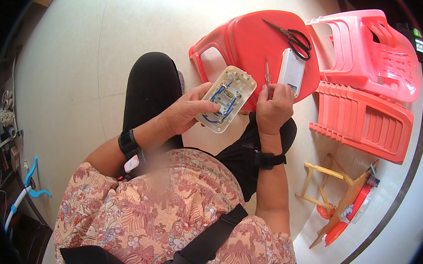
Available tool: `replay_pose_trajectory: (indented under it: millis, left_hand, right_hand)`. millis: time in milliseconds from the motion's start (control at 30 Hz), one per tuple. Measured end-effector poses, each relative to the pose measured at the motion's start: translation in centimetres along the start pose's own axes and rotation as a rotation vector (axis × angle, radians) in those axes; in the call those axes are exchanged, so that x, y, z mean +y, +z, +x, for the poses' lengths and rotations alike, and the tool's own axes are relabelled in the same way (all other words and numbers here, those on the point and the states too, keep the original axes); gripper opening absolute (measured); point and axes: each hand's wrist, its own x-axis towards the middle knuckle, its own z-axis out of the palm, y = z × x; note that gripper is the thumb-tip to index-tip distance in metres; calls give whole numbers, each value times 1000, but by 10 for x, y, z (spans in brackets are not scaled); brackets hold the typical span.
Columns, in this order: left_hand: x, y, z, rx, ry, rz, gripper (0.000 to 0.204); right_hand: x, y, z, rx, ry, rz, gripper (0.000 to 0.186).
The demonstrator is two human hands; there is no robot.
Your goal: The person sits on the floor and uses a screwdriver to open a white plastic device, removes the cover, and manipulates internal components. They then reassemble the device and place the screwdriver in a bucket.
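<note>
Casing (247,82) with blue wires (231,107) grasped by left fingers (206,105); right fingers (277,92) curled at screwdriver (267,74), grasp unclear.

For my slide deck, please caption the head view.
The left hand holds an open casing with blue wires; the right hand is beside a slim tool at a red stool.

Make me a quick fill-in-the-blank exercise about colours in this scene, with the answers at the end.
1. The bare left hand holds an open, off-white plastic casing with ____ wires inside.
2. On the red plastic stool lie ____-handled metal scissors.
3. The bare right hand is near a long, rectangular ____ plastic panel.

Missing words: blue; black; white.
</note>
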Motion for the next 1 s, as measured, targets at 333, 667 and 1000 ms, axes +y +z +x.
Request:
replay_pose_trajectory:
  millis: [333, 667, 1000]
  left_hand:
    - [-1, 0, -2, -40, 14, 7, 54]
    - [-6, -4, -2, 1, -27, 13, 44]
    - [-11, -7, 2, 42, -56, -71, 44]
  right_hand:
    - [8, 1, 8, 36, 7, -135, 16]
    - [40, -23, 13, 142, 137, -227, 28]
    - [55, -20, 22, -101, 418, -73, 53]
